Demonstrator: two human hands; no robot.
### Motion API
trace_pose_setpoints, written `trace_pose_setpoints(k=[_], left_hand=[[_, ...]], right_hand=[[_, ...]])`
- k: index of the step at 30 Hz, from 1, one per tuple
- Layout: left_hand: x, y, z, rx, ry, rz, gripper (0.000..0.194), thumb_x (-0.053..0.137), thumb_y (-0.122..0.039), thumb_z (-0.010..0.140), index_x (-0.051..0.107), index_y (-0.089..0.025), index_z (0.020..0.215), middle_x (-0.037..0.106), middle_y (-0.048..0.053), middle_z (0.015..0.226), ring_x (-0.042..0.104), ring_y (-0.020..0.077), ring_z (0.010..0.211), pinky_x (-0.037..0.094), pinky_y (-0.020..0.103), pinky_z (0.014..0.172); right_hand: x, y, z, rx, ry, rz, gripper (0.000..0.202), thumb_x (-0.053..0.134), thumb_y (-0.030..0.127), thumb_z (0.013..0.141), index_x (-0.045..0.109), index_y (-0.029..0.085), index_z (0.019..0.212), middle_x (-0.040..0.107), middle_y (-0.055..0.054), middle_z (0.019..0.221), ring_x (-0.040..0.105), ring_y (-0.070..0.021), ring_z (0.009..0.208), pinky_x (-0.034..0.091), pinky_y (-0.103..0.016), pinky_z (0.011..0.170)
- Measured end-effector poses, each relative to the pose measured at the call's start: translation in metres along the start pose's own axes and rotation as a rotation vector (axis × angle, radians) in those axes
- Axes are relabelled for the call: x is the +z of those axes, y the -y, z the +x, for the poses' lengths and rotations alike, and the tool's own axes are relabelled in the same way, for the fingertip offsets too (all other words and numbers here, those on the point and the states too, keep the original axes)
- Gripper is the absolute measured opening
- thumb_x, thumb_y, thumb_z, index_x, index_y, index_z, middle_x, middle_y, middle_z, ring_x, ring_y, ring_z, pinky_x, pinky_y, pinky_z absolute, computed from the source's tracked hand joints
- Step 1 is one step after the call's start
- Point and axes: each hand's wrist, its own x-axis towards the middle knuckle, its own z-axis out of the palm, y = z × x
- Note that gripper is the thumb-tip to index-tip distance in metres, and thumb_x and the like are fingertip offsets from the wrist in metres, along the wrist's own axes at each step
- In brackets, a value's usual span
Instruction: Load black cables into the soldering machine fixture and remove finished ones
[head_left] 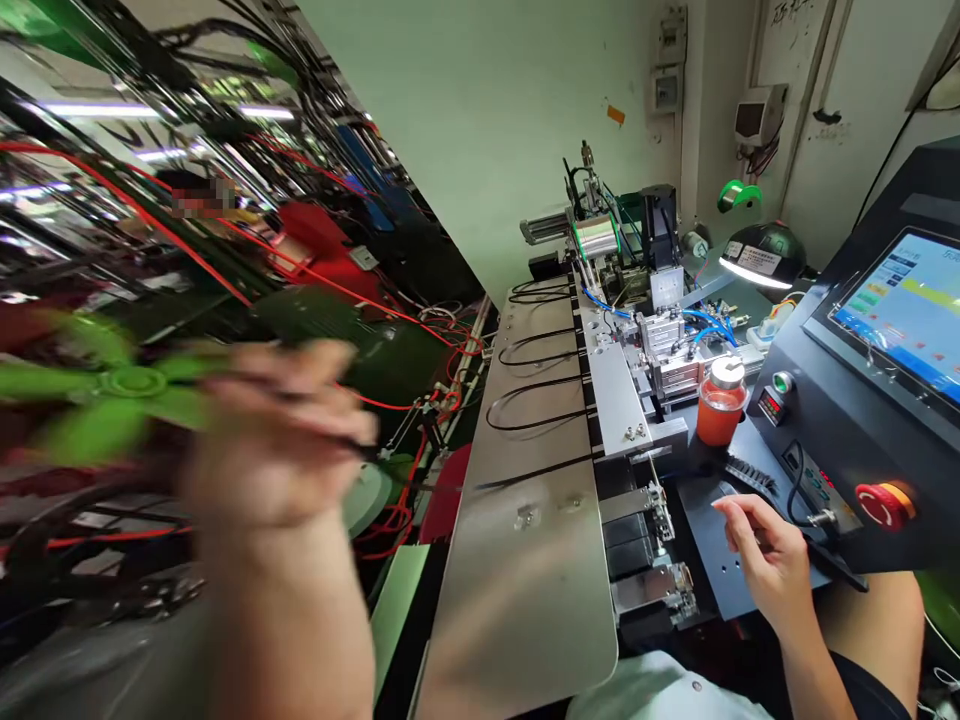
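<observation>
My left hand is raised at the left, smeared by motion, with its fingers curled around a dark thin strand that looks like a black cable. From that side a black cable runs across the metal plate into the machine. My right hand hovers over the dark machine base, thumb and forefinger pinched together. What they hold, if anything, is too small to make out. Near it lie a black brush and a jar of orange-red content with a pale lid.
Several looped black cables lie along the plate. On the right stands a control panel with a touchscreen and a red stop button. A green fan is at the left. A lamp and a wire spool stand behind.
</observation>
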Motion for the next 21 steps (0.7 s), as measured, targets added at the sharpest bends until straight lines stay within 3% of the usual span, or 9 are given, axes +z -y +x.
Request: trace_pose_setpoints(k=[1,4,6,8,12,17,21], left_hand=[[0.022,0.002,-0.005,0.037,0.133,-0.114,0.033,0.047,-0.066,0.081,0.066,-0.042,0.093,0.051,-0.007,0.069,0.031,0.0009,0.041,0.028,0.014,0.040],[0.095,0.009,-0.028,-0.011,0.639,0.018,0.030,0.050,-0.045,0.088,0.071,-0.024,0.094,0.060,0.004,0.085,0.055,0.0108,0.070,0.046,0.023,0.064],[0.134,0.014,-0.046,-0.042,0.746,0.053,0.031,0.044,-0.037,0.092,0.070,-0.020,0.096,0.061,0.005,0.089,0.057,0.0139,0.081,0.046,0.026,0.075],[0.157,0.021,-0.061,-0.058,0.726,0.100,0.033,0.039,-0.032,0.094,0.068,-0.019,0.095,0.061,0.005,0.091,0.057,0.0143,0.083,0.045,0.026,0.078],[0.169,0.034,-0.075,-0.044,0.669,0.188,0.030,0.039,-0.026,0.094,0.067,-0.017,0.088,0.059,0.004,0.085,0.055,0.0133,0.077,0.044,0.024,0.072],[0.169,0.041,-0.080,-0.024,0.623,0.189,0.020,0.048,-0.024,0.090,0.066,-0.017,0.085,0.059,0.003,0.080,0.056,0.0127,0.073,0.043,0.024,0.070],[0.171,0.033,-0.085,-0.063,0.540,0.079,0.019,0.051,-0.025,0.089,0.064,-0.016,0.079,0.058,0.002,0.075,0.054,0.0111,0.068,0.042,0.022,0.066]], right_hand=[[-0.001,0.001,0.000,0.012,0.009,-0.006,0.024,0.049,0.036,0.089,0.063,0.018,0.082,0.047,0.004,0.054,0.043,-0.0096,0.046,0.035,-0.021,0.044],[-0.001,0.003,-0.001,0.064,0.077,-0.009,0.023,0.050,0.035,0.089,0.064,0.018,0.081,0.049,0.003,0.056,0.045,-0.0101,0.049,0.038,-0.021,0.046],[0.001,0.005,-0.001,0.095,0.145,0.010,0.021,0.051,0.034,0.089,0.065,0.019,0.083,0.055,0.001,0.061,0.050,-0.0110,0.054,0.041,-0.022,0.050],[0.006,0.007,-0.002,0.113,0.188,0.043,0.019,0.053,0.034,0.088,0.065,0.019,0.086,0.061,-0.002,0.071,0.055,-0.0127,0.061,0.046,-0.023,0.056],[0.017,0.009,-0.001,0.136,0.205,0.109,0.019,0.056,0.036,0.087,0.064,0.019,0.088,0.063,-0.003,0.079,0.058,-0.0142,0.068,0.048,-0.025,0.062],[0.025,0.012,0.002,0.135,0.230,0.116,0.020,0.055,0.036,0.087,0.061,0.019,0.079,0.059,0.000,0.070,0.053,-0.0120,0.061,0.044,-0.023,0.055],[0.032,0.018,-0.003,-0.032,0.080,0.065,0.018,0.053,0.029,0.088,0.058,0.019,0.074,0.056,0.000,0.065,0.050,-0.0116,0.058,0.040,-0.024,0.054]])
